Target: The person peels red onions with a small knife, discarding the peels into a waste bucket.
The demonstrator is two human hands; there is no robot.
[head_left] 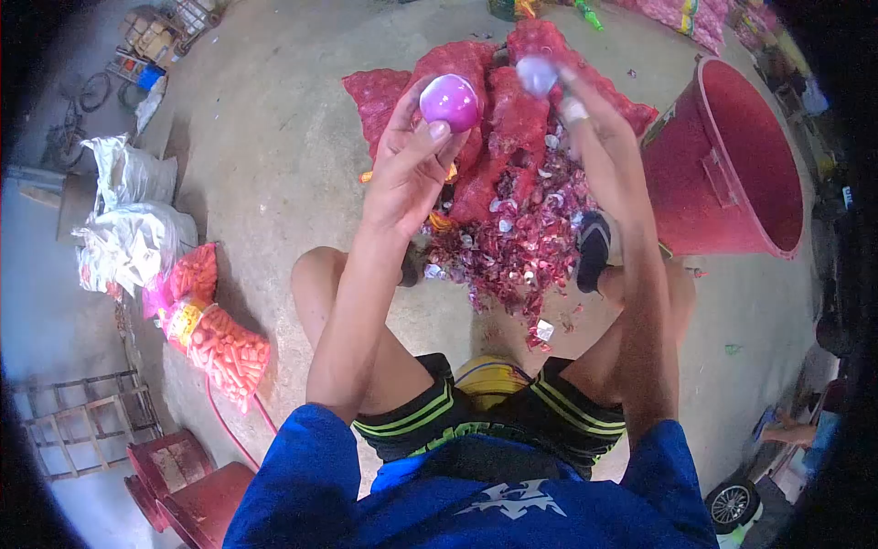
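Pinching glossy peeled purple onion at eleven o'clock, left hand grip clamped by fingertips only; right hand closed on pale onion at twelve; could slip onto red skin pile

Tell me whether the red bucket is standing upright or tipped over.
Tipped. The red bucket lies on its side on the concrete floor, its open mouth facing sideways, beside the pile of onion skins.

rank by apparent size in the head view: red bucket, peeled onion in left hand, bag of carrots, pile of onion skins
1. red bucket
2. pile of onion skins
3. bag of carrots, close to the pile, so unsure
4. peeled onion in left hand
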